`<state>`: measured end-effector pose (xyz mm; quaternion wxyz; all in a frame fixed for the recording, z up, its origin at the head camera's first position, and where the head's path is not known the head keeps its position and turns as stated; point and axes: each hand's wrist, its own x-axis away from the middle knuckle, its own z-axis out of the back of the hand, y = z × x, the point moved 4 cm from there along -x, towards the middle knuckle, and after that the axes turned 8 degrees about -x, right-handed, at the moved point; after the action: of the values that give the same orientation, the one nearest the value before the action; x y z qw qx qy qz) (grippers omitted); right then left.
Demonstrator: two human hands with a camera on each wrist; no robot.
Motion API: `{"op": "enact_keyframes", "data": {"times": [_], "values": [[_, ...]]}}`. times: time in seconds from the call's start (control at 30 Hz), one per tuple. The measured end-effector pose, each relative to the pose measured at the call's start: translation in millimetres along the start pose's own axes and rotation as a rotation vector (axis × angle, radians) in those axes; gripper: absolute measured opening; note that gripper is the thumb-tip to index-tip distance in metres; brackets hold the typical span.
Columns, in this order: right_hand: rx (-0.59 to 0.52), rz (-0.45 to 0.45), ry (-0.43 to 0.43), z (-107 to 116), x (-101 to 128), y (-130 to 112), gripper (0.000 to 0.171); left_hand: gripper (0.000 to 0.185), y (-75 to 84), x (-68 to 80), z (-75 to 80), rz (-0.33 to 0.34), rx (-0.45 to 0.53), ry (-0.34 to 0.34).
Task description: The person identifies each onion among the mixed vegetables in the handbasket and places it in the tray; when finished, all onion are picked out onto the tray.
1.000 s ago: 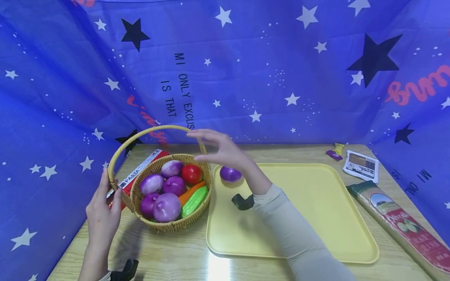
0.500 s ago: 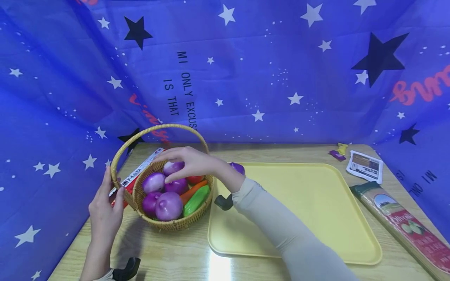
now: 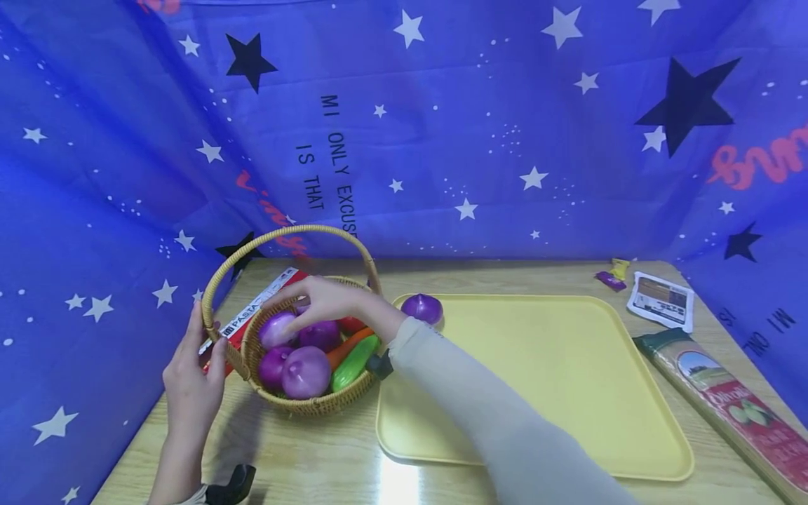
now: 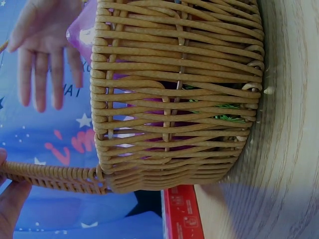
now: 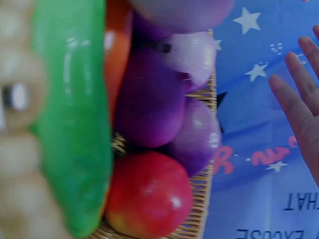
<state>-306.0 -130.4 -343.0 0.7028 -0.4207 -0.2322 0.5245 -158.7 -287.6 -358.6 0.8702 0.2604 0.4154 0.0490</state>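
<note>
My left hand point(image 3: 192, 382) pinches the handle point(image 4: 55, 175) of a wicker basket point(image 3: 315, 405) at its left side. Above the basket's far half, my right hand point(image 3: 328, 298) reaches in palm down, its fingers extended over the purple-and-white onions point(image 3: 275, 331). A large purple onion point(image 3: 306, 372) lies at the front. Beside it are a carrot point(image 3: 344, 351) and a long green vegetable point(image 3: 355, 361). A red tomato point(image 5: 149, 196) shows whole in the right wrist view and is mostly hidden by my right hand from the head. The left wrist view shows the right palm with spread fingers.
A yellow tray point(image 3: 536, 393) lies right of the basket, with a purple onion point(image 3: 421, 308) at its far left corner. A red pasta box point(image 3: 252, 315) lies behind the basket. At the right are a pasta bag point(image 3: 726, 407), a white packet point(image 3: 661, 301) and small wrapped candies point(image 3: 612, 277).
My right hand has moved left and down from the handle's right side to over the onions. The left hand keeps hold of the handle. The view has shifted slightly.
</note>
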Motion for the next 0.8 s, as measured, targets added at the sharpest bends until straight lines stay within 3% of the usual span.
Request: {"op": "enact_keyframes", "data": {"times": [0.2,0.47,0.67,0.8], "values": [[0.054,-0.034,-0.028,-6,-9,13,0.055,0.075,-1.1,2.9,0.4,-0.005,0.017,0.003],[0.155,-0.028,0.0,4,-16,3,0.05,0.074,-0.9,1.4,1.5,-0.016,0.019,0.016],[0.091,-0.073,-0.087,-3,-16,10,0.053,0.071,1.4,1.1,2.0,-0.033,0.015,0.03],[0.127,-0.072,-0.131,-7,-15,14,0.055,0.073,1.8,0.6,1.5,-0.044,-0.01,0.029]]}}
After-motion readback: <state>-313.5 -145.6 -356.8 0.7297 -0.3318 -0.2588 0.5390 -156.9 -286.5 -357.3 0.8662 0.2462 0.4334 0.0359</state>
